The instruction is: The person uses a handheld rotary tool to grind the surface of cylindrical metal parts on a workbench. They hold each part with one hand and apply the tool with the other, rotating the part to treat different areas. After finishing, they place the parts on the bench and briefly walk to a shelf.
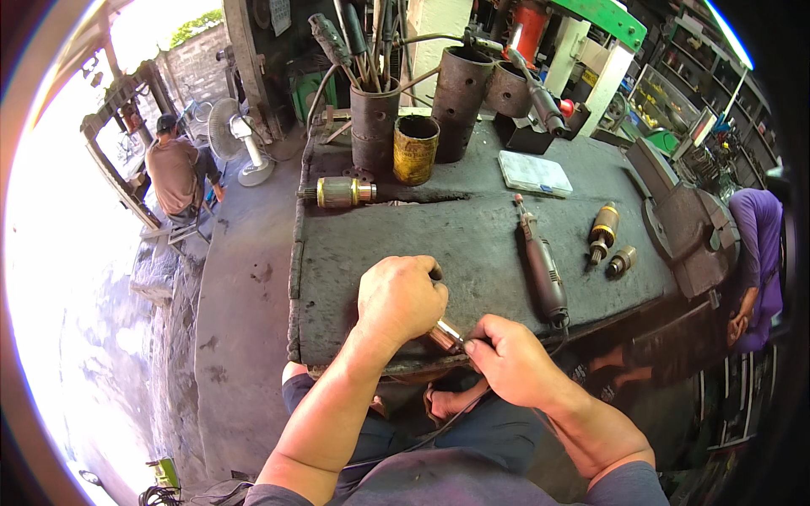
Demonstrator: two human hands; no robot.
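Over the bench's near edge, my left hand (400,297) is closed round a small motor armature (444,336). Only its copper-coloured end and a bit of shaft show; my fist hides the rest. At that shaft end, the thumb and fingers of my right hand (513,361) are pinched on the tip. A dark rotary tool (544,270) with a slim nose lies to the right of my hands. Farther right lie another armature (603,229) and a small metal gear piece (622,261). A larger armature (339,192) rests at the far left of the bench.
Along the back of the dark workbench (405,236) stand a yellow can (416,152), metal tubes holding tools (375,122) and a clear plastic box (535,173). A bench vise (693,228) sits at right. One person (175,173) sits near a fan (236,135); another (755,261) stands at right.
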